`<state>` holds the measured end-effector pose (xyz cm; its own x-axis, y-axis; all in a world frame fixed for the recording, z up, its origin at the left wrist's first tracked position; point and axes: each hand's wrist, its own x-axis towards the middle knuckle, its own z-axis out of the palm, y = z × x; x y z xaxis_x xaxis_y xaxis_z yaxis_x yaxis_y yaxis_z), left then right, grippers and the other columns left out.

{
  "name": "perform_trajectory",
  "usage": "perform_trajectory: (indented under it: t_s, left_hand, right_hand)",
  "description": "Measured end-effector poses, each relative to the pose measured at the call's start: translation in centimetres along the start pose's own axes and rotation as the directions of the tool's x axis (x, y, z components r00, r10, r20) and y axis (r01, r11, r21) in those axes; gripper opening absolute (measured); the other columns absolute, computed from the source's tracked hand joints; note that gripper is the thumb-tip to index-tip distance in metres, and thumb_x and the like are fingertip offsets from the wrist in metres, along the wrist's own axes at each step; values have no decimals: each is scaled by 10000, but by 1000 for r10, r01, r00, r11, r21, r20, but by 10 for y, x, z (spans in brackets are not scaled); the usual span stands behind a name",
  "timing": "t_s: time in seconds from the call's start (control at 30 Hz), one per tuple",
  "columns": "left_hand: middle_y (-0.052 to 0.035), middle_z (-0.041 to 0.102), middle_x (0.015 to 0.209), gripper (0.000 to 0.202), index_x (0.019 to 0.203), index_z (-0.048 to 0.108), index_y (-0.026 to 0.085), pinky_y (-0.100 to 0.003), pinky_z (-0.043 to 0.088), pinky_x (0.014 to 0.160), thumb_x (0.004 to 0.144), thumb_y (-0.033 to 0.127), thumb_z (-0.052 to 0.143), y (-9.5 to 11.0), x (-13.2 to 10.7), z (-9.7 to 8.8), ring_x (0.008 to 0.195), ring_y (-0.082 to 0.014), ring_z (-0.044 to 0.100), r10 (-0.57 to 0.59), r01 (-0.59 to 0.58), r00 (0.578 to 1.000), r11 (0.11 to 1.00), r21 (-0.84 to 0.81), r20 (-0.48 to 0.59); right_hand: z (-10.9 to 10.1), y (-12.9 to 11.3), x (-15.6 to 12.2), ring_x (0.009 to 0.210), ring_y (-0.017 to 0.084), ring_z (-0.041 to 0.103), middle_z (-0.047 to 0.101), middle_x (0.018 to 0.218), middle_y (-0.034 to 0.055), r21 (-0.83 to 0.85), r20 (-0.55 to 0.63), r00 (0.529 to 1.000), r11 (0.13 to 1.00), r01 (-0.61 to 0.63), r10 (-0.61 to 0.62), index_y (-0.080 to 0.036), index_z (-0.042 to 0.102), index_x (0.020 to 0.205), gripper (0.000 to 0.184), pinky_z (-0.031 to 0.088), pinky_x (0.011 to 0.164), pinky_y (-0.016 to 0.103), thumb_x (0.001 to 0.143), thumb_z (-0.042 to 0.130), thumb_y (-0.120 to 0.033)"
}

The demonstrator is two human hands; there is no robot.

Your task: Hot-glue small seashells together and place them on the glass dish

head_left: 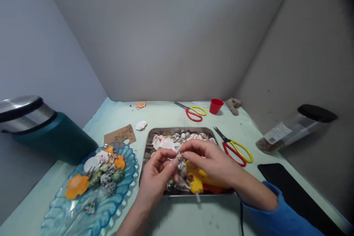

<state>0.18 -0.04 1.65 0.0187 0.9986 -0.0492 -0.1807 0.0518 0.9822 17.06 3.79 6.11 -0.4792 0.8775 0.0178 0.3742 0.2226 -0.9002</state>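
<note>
At the far left, pedal bin [41, 129]: teal with a steel lid, standing beside the table [166, 115].
Blue glass dish [69, 217]: lying on the table's left side, carrying orange, white and green shells [103, 171].
Cardboard scrap [119, 135]: lying just behind the dish.
Steel tray [145, 147]: sitting mid-table, holding a heap of small shells.
Left hand [157, 177]: hovering over the tray, fingers curled in, thumb and forefinger pinching a small shell [179, 156].
Small shell: hanging above the tray's middle, between both hands' fingertips.
Right hand [210, 160]: reaching in from a blue sleeve [276, 217], mostly closed, gripping the same shell from the other side.
Glue gun [197, 181]: yellow, lying in the tray under the right hand, nozzle poking over the near rim.
Near scissors [235, 150]: red and yellow, lying just right of the tray.
Far scissors [193, 111]: lying at the back, beside a red cup [215, 106].
Jar [293, 131]: lying on its side at far right, with a black lid.
</note>
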Motion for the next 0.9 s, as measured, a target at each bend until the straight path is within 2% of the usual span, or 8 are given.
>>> perform_trajectory:
  t_s: [0.1, 0.2, 0.27, 0.33, 0.5, 0.73, 0.9]
  left_hand:
    - [56, 545, 475, 222, 878, 583, 163, -173, 367, 491, 783, 356, 636, -2, 3, -1, 436, -72, 502, -6, 6, 999, 1000, 2, -48]
    - [49, 554, 504, 218, 840, 591, 162, -167, 342, 470, 800, 375, 614, -2, 5, -1, 419, -56, 476, -31, 32, 996, 999, 8, -89]
    - [44, 569, 546, 221, 804, 580, 161, -165, 328, 457, 795, 378, 619, -3, 5, -1, 407, -45, 464, -33, 35, 995, 999, 16, -91]
    - [48, 567, 559, 226, 785, 566, 162, -165, 319, 448, 793, 382, 621, -4, 4, -2, 397, -40, 460, -29, 32, 996, 999, 35, -86]
    - [71, 494, 442, 232, 758, 555, 166, -157, 316, 454, 817, 387, 593, -5, 3, -3, 395, -46, 438, -37, 43, 996, 996, 78, -77]
    - [43, 567, 636, 239, 894, 587, 183, -173, 394, 471, 726, 312, 698, 0, 0, 0, 479, -66, 495, 15, -15, 999, 1000, 2, -49]
    - [41, 540, 612, 209, 871, 610, 187, -172, 379, 479, 709, 264, 718, -4, -3, -3, 508, -72, 476, 14, -14, 1000, 1000, 19, -7]
  right_hand:
    - [-4, -4, 0, 791, 141, 580, 663, 868, 1, -145, -66, 990, 983, 113, -124, -206, 653, 938, 156, 428, 718, 251, 871, 513, -191]
    - [-5, -5, 0, 897, 140, 574, 655, 966, 6, -225, -2, 963, 939, 261, -269, -217, 641, 989, 196, 418, 813, 257, 858, 528, -125]
    - [-4, -4, 0, 931, 143, 565, 641, 998, 16, -274, 13, 949, 912, 306, -314, -212, 627, 1020, 228, 411, 841, 264, 853, 525, -95]
    - [-2, -2, 0, 921, 147, 562, 627, 995, 27, -321, 3, 943, 893, 315, -332, -200, 614, 1028, 226, 413, 831, 269, 856, 517, -89]
    - [1, 0, 0, 884, 148, 557, 610, 948, 27, -338, 60, 938, 878, 340, -340, -184, 594, 973, 156, 415, 807, 268, 865, 517, -103]
    - [-2, -2, 0, 882, 143, 545, 604, 938, 18, -278, 7, 945, 907, 315, -326, -186, 582, 940, 143, 407, 786, 267, 853, 532, -84]
    - [-7, -3, -1, 847, 138, 536, 595, 914, 11, -256, 63, 947, 912, 321, -316, -181, 581, 916, 119, 400, 773, 267, 843, 559, -90]
